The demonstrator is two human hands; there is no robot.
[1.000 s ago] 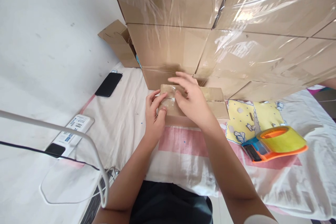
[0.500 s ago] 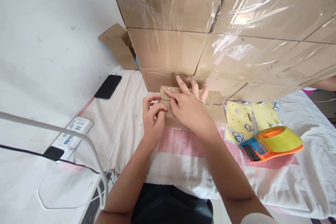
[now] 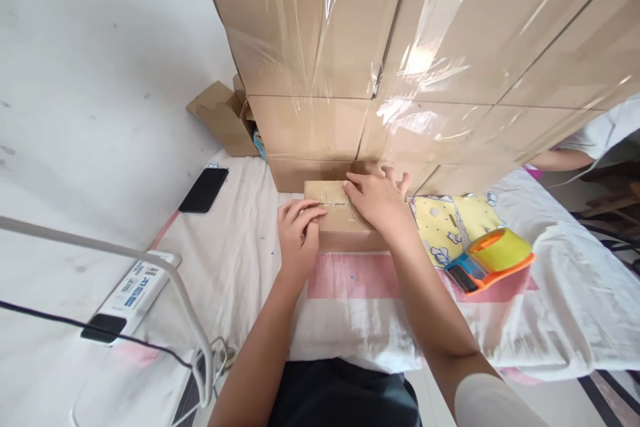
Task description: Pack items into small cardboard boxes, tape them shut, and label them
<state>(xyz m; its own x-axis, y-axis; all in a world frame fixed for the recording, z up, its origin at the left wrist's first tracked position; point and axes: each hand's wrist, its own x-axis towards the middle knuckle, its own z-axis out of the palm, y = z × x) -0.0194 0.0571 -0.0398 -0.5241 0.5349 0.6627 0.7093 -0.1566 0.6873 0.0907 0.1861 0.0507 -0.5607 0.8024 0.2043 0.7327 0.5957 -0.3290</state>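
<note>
A small cardboard box (image 3: 353, 219) lies in front of me, its two top flaps meeting along a seam. My left hand (image 3: 300, 233) grips the box's left end, fingers bent over the top edge and thumb low at its near side. Flat across the right part of the top rests my right hand (image 3: 381, 200), its fingers spread and hiding that part of the seam. To the right, a tape dispenser (image 3: 493, 260) with a yellowish roll and orange frame lies on its side, touched by neither hand.
A tall stack of film-wrapped cartons (image 3: 320, 127) stands right behind the box. On the cloth (image 3: 240, 227) lie a black phone (image 3: 204, 190) and a yellow patterned sheet (image 3: 435, 220). A power strip (image 3: 137, 287) and an open carton (image 3: 225, 117) are left. Another person's arm (image 3: 565, 159) shows at right.
My right hand has slid right along the top of the box, uncovering the left part of the seam. My left hand stays at the left end. The camera view has shifted.
</note>
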